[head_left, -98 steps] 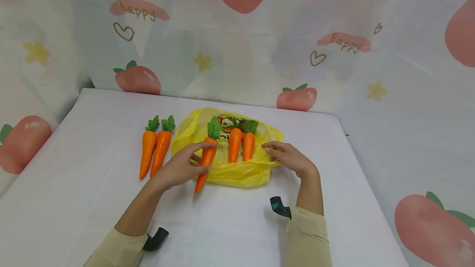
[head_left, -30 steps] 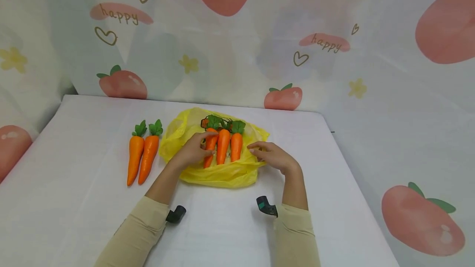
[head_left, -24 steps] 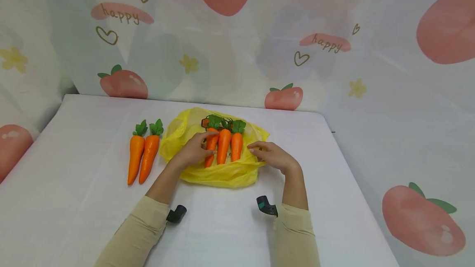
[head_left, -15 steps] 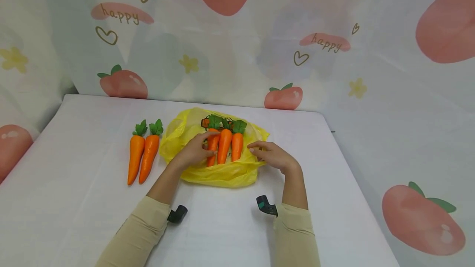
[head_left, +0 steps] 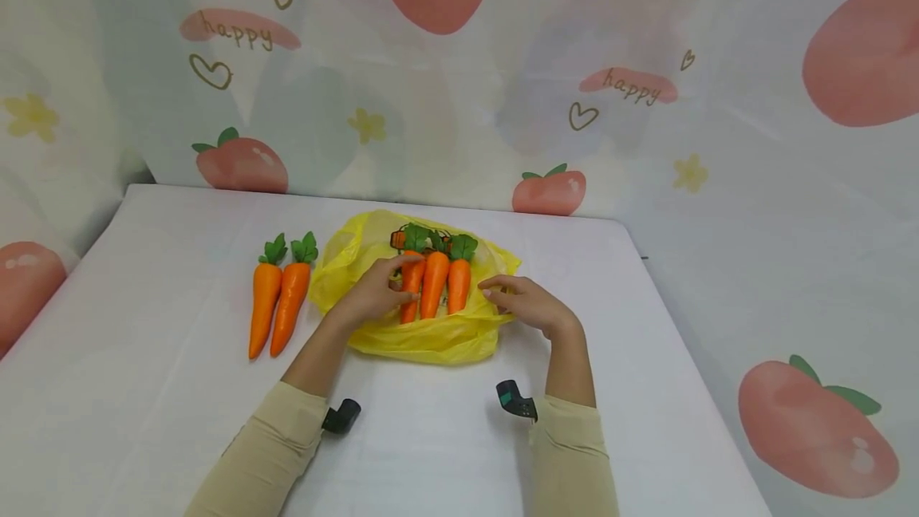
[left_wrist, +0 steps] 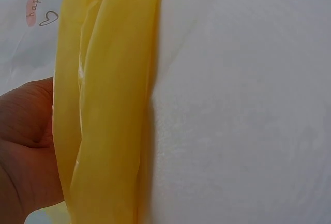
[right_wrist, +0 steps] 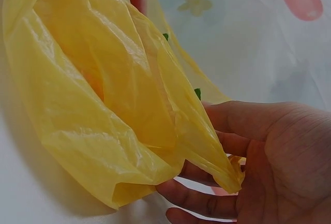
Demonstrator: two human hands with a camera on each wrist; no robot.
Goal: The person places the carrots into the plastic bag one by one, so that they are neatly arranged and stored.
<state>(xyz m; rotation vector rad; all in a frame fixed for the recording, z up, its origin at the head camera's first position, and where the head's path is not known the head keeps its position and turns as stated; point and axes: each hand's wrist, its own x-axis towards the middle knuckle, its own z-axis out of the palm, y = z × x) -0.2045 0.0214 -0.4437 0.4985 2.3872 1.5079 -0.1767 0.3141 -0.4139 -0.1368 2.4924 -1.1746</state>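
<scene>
A yellow plastic bag (head_left: 438,345) lies spread on the white table, its mouth gaping upward. Three orange carrots with green leafy tops lie side by side in it. My left hand (head_left: 376,290) holds the leftmost carrot (head_left: 412,286) between thumb and fingers. Beside it are the middle carrot (head_left: 434,282) and the right carrot (head_left: 459,287). The lower tips are hidden by the bag's front fold. At the right side my right hand (head_left: 527,299) grips the bag's edge. In the left wrist view the yellow plastic (left_wrist: 108,110) hides most of the left fingers.
Left of the bag, two more carrots lie on the table, an outer carrot (head_left: 265,301) and an inner carrot (head_left: 290,301). Behind the table (head_left: 431,437) hangs a printed cloth (head_left: 445,126). A small black device (head_left: 341,416) sits at each cuff.
My left hand has carried its carrot from the bag's front left edge inward, beside the other two. The right hand keeps its grip. Over the last half second almost nothing moves.
</scene>
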